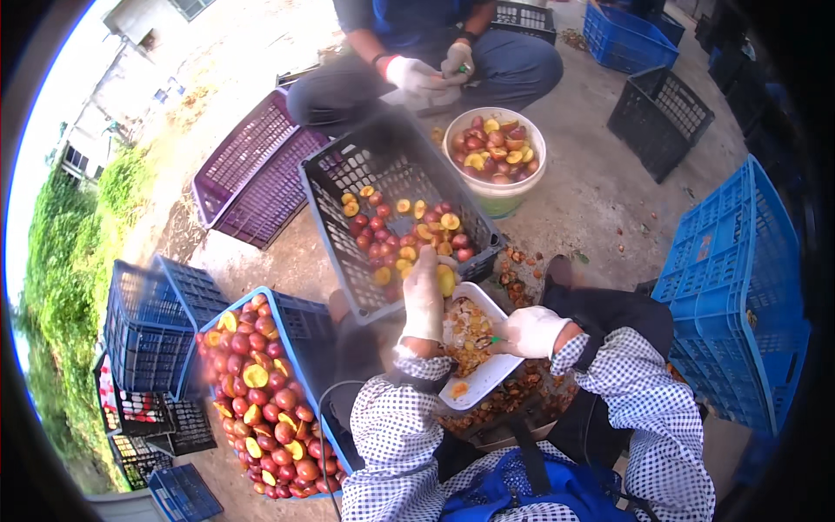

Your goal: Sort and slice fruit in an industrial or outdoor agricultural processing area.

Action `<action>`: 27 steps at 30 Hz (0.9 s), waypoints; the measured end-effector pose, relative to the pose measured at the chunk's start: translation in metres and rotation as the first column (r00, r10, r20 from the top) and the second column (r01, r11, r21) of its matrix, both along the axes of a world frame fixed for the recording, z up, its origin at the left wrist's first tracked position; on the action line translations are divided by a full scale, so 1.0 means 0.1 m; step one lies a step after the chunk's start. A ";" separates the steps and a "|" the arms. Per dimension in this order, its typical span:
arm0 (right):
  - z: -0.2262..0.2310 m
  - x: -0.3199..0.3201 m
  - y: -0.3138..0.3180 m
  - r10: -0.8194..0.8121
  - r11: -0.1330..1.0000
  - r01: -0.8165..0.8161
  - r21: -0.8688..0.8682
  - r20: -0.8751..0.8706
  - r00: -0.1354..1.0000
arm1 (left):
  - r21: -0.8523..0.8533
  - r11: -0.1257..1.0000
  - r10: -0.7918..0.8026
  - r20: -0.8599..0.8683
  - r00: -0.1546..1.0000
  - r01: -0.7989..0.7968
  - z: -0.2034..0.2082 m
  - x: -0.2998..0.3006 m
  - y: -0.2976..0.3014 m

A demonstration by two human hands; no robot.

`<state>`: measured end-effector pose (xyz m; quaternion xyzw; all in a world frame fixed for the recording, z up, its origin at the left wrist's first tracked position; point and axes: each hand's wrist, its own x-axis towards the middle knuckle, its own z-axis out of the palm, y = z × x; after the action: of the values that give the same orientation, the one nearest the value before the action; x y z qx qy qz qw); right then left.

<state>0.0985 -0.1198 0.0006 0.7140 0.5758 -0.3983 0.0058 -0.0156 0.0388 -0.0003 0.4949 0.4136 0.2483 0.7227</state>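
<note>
In a white glove, my left hand (pixel 423 300) reaches over the near edge of a dark grey crate (pixel 326 204). Its fingers close around a cut fruit half (pixel 445 280), plum-like, with yellow flesh. More whole and cut red fruit (pixel 378 230) lies in that crate. My right hand (pixel 532 332), also gloved, is closed on a small tool with a green end (pixel 496 340); the rest of the tool is hard to make out. Between my hands, a white tray (pixel 491 376) holds a heap of pale pits and orange pulp (pixel 467 326).
A blue crate (pixel 296 326) heaped with red fruit stands at my left. Stacked blue crates (pixel 726 261) rise at my right. Beyond the grey crate are a white bucket (pixel 496 196) of fruit and a seated person with gloved hands (pixel 417 76). Scraps (pixel 522 270) litter the floor.
</note>
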 end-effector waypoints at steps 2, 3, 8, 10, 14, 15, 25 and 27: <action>-0.15 0.00 -0.24 0.004 1.000 0.004 -0.028 0.280 0.960 | -0.087 0.996 -0.017 -0.003 1.000 0.017 0.12 0.10 0.00; -0.14 -0.02 -0.24 -0.070 0.984 0.048 0.172 0.121 0.990 | -0.091 0.996 -0.013 0.111 0.994 0.024 0.10 0.07 0.04; 0.06 -0.25 -0.03 -0.195 0.948 0.228 0.223 -0.162 0.967 | 0.767 0.639 -0.191 0.222 0.956 -0.051 0.35 -0.52 0.27; -0.13 -0.24 -0.06 -0.147 0.946 0.128 0.298 0.042 0.988 | 0.330 0.944 -0.008 0.059 0.998 -0.012 0.73 -0.91 0.20; -0.18 -0.32 -0.03 -0.096 0.946 0.104 0.306 -0.038 0.995 | 0.633 0.757 0.327 -0.155 0.932 -0.161 0.96 -1.80 -0.01; -0.21 -0.32 -0.04 -0.076 0.948 0.084 0.307 -0.037 0.996 | 0.639 0.748 0.408 -0.229 0.884 -0.180 0.96 -1.99 -0.07; -0.26 -0.25 -0.11 -0.098 0.928 0.091 0.361 0.002 0.995 | 0.932 0.333 0.933 -0.304 0.192 -0.145 0.41 -3.68 -0.09; -0.25 -0.29 -0.07 -0.097 0.927 0.093 0.364 -0.009 0.995 | 0.945 0.317 0.927 -0.293 0.234 -0.074 0.36 -3.95 0.17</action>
<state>0.0693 -0.1267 -0.0248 0.7316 0.6043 -0.2813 -0.1433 -0.4102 0.0555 0.0357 0.6012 0.7009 0.3814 -0.0435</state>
